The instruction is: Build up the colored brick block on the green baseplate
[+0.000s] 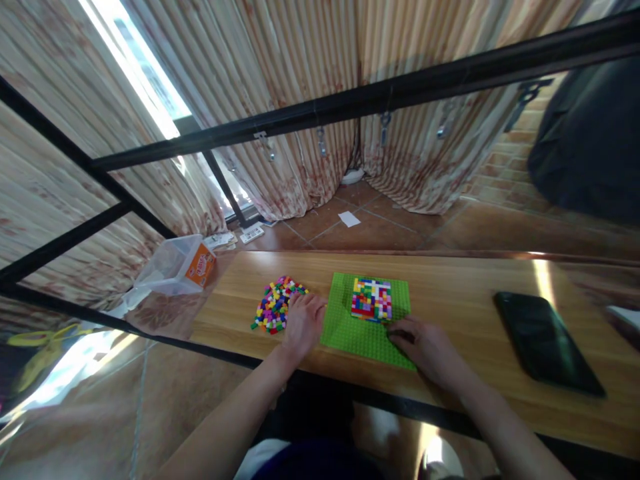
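A green baseplate (350, 327) lies on the wooden table (460, 300), and a block of small multicoloured bricks (372, 299) is built on its far right part. My left hand (303, 323) rests palm down at the plate's left edge, fingers bent, touching the pile of loose coloured bricks (274, 305). My right hand (425, 347) lies on the plate's near right corner, just below the built block, fingers curled with their tips pinched together. What either hand holds is hidden.
A black phone (545, 343) lies on the table to the right. A clear plastic box with an orange label (176, 267) sits on the tiled floor at the left. Black frame bars cross in front of the curtains.
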`<state>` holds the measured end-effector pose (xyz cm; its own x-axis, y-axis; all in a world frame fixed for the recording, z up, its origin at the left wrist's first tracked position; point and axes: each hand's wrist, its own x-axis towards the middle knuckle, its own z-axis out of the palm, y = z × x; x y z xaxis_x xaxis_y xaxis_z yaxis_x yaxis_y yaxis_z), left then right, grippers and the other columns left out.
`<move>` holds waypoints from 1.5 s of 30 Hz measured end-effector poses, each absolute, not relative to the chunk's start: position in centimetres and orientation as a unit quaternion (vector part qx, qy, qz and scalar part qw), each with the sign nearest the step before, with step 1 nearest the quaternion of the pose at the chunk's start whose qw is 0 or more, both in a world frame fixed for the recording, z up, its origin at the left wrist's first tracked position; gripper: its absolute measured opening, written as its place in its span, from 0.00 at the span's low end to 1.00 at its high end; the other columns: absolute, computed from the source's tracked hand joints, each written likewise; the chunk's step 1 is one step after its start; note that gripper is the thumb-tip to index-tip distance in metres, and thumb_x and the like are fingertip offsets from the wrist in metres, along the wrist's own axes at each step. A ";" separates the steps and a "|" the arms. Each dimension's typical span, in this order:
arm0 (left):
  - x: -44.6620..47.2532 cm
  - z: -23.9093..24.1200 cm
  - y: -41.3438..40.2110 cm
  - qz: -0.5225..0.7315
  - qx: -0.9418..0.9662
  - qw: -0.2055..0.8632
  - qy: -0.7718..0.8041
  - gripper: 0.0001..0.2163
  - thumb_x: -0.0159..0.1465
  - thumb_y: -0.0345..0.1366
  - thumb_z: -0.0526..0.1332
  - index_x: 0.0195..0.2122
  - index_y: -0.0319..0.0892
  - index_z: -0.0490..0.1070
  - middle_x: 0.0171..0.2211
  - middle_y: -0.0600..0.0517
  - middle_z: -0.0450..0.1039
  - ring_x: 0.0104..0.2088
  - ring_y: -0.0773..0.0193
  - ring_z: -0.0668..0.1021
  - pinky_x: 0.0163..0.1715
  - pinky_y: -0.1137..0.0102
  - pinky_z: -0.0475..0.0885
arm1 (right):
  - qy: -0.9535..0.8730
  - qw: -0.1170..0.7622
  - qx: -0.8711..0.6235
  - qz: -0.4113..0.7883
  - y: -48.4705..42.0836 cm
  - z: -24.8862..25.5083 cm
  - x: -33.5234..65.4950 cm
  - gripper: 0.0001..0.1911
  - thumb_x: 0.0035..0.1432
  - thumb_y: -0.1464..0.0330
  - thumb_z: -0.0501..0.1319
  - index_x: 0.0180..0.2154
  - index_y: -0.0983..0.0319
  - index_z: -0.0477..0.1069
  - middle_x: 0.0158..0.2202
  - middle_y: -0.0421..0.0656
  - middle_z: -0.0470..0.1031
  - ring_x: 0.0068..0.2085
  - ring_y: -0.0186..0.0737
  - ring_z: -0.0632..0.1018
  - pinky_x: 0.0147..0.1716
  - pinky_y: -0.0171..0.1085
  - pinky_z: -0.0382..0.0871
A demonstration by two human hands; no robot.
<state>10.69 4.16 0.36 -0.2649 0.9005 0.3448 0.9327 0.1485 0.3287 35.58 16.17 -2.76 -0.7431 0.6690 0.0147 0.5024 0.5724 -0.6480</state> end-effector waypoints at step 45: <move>17.3 1.3 10.2 -0.316 -0.573 -0.047 -0.755 0.11 0.64 0.36 0.60 0.47 0.43 0.70 0.34 0.52 0.77 0.39 0.59 0.77 0.46 0.61 0.65 | -0.882 0.120 -0.336 0.309 16.0 -2.2 35.4 0.13 0.62 0.67 0.54 0.39 0.57 0.77 0.39 0.44 0.78 0.37 0.40 0.78 0.39 0.37 0.70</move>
<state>17.26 10.17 1.25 -0.3398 0.8946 0.2902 0.8350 0.1449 0.5309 35.41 16.04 -2.20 -0.7458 0.6662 0.0049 0.5177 0.5841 -0.6251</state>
